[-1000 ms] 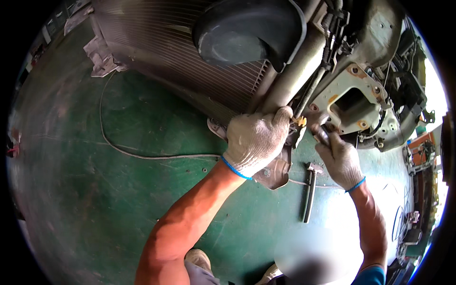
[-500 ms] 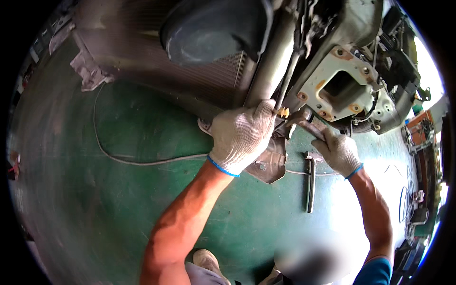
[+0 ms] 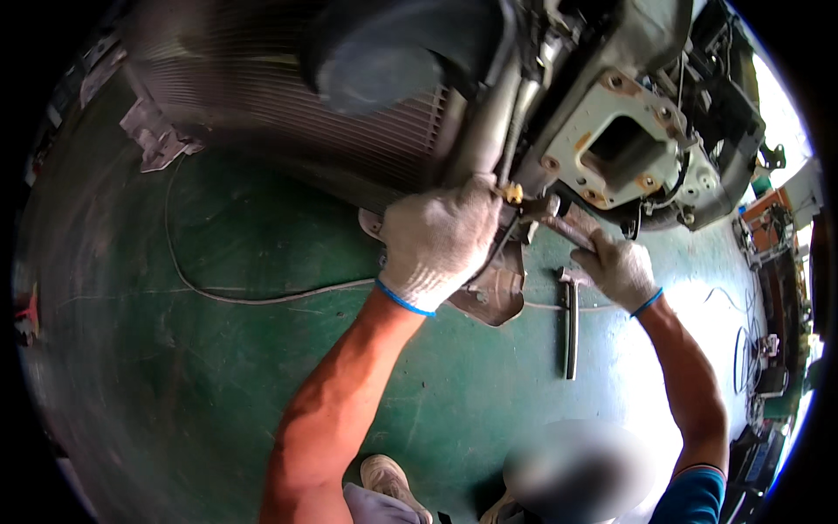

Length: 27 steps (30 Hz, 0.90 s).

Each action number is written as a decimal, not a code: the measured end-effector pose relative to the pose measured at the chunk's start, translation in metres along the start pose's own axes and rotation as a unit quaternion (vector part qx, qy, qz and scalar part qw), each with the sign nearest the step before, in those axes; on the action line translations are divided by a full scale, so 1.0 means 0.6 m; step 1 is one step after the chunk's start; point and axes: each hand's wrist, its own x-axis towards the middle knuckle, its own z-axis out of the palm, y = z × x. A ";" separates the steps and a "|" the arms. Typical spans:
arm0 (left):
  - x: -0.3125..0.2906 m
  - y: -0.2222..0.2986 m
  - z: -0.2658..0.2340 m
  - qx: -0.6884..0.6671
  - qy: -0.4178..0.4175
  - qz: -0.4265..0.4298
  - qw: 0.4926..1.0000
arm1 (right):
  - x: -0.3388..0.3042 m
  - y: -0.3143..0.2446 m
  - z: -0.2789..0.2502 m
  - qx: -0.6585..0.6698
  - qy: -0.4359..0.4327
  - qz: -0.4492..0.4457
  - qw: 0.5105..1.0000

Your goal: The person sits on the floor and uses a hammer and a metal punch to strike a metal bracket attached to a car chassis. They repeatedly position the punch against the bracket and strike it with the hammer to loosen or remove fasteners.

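Note:
My left hand (image 3: 439,231), in a white knit glove with a blue cuff, is closed at the lower end of a grey metal post (image 3: 489,131) on the vehicle front. Its fingertips are hidden, so what they grip cannot be made out. Just beyond the thumb sits a small yellow clip (image 3: 512,193). My right hand (image 3: 621,269), gloved alike, is wrapped round the handle of a hammer (image 3: 566,229). The hammer's head is close to the clip and to the right of my left hand. Below them hangs a bent metal bracket (image 3: 496,293).
A second hammer (image 3: 571,327) lies on the green floor (image 3: 262,375). A radiator (image 3: 288,113) fills the upper left, partly behind a black plastic part (image 3: 375,65). To the right juts a mounting plate (image 3: 572,140) with a square opening. A thin cable (image 3: 262,301) crosses the floor.
The whole view has shifted a little, so the vehicle parts appear slightly higher and further left. Both hands keep their grips, and the hammer's head now sits slightly lower relative to the clip.

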 end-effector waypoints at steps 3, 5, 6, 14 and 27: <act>0.003 0.009 0.012 0.004 -0.030 0.020 0.999 | -0.014 0.013 0.011 -0.004 0.011 0.024 1.000; 0.005 0.000 0.013 -0.005 -0.036 0.030 0.999 | -0.019 0.007 0.012 0.019 0.024 0.036 0.999; 0.004 -0.001 0.014 -0.011 -0.024 0.034 0.999 | -0.024 -0.001 0.002 0.054 0.045 0.033 0.997; 0.004 -0.011 0.003 -0.010 -0.010 0.036 0.999 | -0.017 0.042 0.034 0.013 0.087 -0.051 0.995; -0.002 -0.009 0.007 0.002 -0.005 0.026 1.000 | -0.029 0.048 0.022 -0.032 0.074 -0.001 0.997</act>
